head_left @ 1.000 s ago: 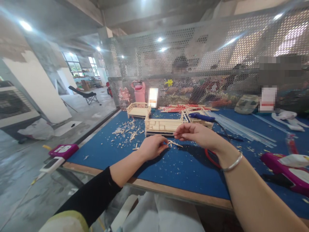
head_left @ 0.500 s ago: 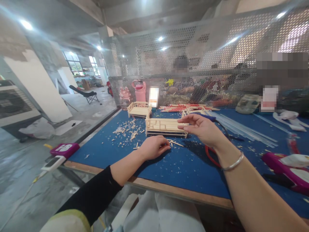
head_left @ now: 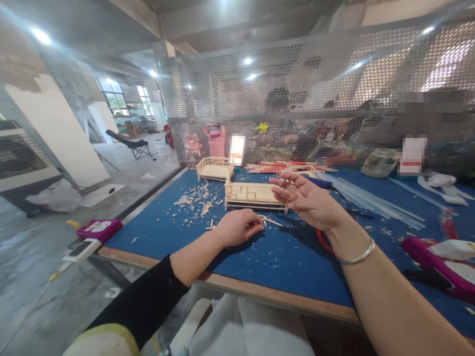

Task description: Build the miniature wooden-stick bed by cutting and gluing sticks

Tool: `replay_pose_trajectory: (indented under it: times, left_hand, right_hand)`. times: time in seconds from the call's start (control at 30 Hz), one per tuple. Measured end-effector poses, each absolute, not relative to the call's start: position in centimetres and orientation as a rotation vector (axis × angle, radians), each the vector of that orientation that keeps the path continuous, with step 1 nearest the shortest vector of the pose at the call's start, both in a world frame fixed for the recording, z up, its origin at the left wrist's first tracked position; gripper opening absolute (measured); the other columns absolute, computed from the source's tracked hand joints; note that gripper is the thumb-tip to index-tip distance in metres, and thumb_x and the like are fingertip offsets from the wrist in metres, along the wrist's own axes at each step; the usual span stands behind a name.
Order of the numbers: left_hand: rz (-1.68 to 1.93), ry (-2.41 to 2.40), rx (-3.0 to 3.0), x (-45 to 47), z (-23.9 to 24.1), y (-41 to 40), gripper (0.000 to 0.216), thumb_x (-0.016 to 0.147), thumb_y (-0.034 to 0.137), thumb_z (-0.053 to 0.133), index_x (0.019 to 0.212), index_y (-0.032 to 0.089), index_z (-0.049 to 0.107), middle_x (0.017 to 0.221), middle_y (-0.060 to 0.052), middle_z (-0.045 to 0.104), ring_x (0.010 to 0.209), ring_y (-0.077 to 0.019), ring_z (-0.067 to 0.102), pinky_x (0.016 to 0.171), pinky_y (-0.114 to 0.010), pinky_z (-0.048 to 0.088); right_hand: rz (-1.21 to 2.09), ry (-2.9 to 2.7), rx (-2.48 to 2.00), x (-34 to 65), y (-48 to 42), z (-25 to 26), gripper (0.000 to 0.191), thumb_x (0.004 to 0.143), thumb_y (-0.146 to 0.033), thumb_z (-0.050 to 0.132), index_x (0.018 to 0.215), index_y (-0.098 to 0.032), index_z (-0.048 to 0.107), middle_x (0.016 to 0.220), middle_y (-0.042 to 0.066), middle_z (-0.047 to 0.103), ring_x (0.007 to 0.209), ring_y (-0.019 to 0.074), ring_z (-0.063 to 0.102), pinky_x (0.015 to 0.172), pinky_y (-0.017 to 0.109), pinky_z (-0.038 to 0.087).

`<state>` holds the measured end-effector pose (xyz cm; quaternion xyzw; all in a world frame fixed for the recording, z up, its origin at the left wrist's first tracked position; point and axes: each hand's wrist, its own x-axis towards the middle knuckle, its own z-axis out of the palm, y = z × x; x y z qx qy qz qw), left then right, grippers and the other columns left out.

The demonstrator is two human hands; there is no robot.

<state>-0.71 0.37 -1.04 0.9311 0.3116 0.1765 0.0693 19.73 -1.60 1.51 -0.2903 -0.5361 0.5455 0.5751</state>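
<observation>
My left hand [head_left: 239,227] rests on the blue tabletop [head_left: 260,269], fingers curled in and thumb against them; whatever they hold, if anything, is hidden. Just beyond it stands a small bench-like frame [head_left: 248,193] built of pale wooden sticks. My right hand [head_left: 308,200], a silver bangle on its wrist, hovers at that frame's right end with fingers apart and nothing in them. It covers the end of the frame; contact cannot be told. A second, similar stick frame [head_left: 215,170] sits farther back on the left. Short stick offcuts [head_left: 272,221] lie near my left fingertips.
Wood scraps [head_left: 202,200] litter the left side. Red and pale sticks [head_left: 285,167] are piled at the back, and translucent rods [head_left: 374,198] lie right. Purple-and-white devices sit at the left edge [head_left: 100,230] and right [head_left: 445,267]. A perforated screen [head_left: 222,89] stands behind, people beyond it.
My right hand has turned a little and its fingers have spread farther apart. The left hand has stayed nearly still, and the stick frames have not visibly moved.
</observation>
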Motion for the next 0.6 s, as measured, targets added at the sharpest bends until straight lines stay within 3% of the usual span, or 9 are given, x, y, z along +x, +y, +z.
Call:
replay_pose_trajectory:
  times: [0.23,0.37,0.6]
  left_hand:
    - [0.530,0.938,2.799,-0.67,-1.11,0.39,0.022,0.085,0.031,0.049,0.088,0.017,0.066,0.080,-0.004,0.066,0.069,-0.0135,0.057,0.062,-0.022,0.039]
    - [0.523,0.936,2.798,-0.74,-1.20,0.46,0.022,0.085,0.032,0.049,0.087,0.018,0.066,0.080,-0.003,0.066,0.069,-0.0133,0.057,0.061,-0.022,0.038]
    - [0.512,0.950,2.776,-0.62,-1.02,0.37,0.021,0.084,0.032,0.050,0.087,0.018,0.066,0.074,-0.002,0.064,0.064,-0.0124,0.055,0.058,-0.021,0.037]
  right_hand:
    - [1.353,-1.266,-0.663,19.84,-1.32,1.20,0.060,0.050,0.002,0.059,0.102,-0.028,0.050,0.121,0.001,0.056,0.108,0.0172,0.057,0.096,0.036,0.043]
    - [1.399,-1.207,-0.662,19.79,-1.36,1.35,0.061,0.050,0.002,0.064,0.101,-0.029,0.050,0.118,-0.001,0.057,0.102,0.0146,0.060,0.094,0.033,0.045]
    - [1.359,-1.155,-0.698,19.18,-1.42,1.43,0.043,0.060,-0.012,0.071,0.095,-0.028,0.052,0.106,-0.001,0.064,0.086,0.0083,0.064,0.086,0.026,0.049]
